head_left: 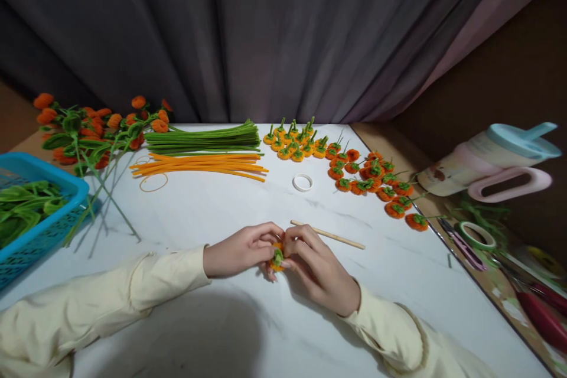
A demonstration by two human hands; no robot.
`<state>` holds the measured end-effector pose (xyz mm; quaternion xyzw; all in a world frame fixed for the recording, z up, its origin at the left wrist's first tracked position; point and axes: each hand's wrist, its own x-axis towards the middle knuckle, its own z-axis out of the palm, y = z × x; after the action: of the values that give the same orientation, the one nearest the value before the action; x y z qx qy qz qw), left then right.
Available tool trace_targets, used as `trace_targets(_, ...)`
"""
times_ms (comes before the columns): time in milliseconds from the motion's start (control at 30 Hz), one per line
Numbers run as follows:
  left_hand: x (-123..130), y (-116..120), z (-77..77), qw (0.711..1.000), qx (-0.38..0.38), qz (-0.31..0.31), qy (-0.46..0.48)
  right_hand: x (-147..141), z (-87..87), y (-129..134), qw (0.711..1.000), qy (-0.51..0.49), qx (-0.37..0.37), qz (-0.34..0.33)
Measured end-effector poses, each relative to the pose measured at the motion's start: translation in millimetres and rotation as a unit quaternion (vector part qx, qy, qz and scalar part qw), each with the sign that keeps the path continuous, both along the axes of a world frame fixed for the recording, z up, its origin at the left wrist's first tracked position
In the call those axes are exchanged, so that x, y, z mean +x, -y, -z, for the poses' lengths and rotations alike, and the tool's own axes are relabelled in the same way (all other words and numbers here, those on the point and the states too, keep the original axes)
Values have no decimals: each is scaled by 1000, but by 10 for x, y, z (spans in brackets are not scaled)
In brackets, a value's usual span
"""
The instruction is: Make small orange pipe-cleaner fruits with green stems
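Between my hands is a small orange pipe-cleaner pumpkin (277, 258) with a green top, partly hidden by fingers. My left hand (245, 251) grips its left side, fingers curled in. From the right, my right hand (314, 263) pinches it at the green part with thumb and fingers. Just beyond my right hand a thin wooden stick (341, 237) lies on the white tabletop (212, 212). A white ring (302, 182) lies farther back.
Green pipe cleaners (204, 140) and orange pipe cleaners (199, 165) lie in bundles behind. Several yellow-orange pumpkins (296, 153) and darker orange ones (372, 171) stand back right. At left are a blue basket (44, 227) and orange-topped stems (95, 130). A tumbler (482, 159), tape (476, 235) and scissors (463, 245) sit right.
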<state>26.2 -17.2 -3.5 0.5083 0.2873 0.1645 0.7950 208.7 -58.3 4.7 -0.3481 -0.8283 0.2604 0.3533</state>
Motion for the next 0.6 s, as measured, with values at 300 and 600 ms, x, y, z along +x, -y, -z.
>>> trace_targets(300, -2, 18, -3, 997, 63, -44, -23, 4, 2, 45, 998, 18, 44, 52)
trace_targets(600, 2, 66, -7, 978, 193, -61, -51, -22, 47, 39, 977, -28, -141, 157)
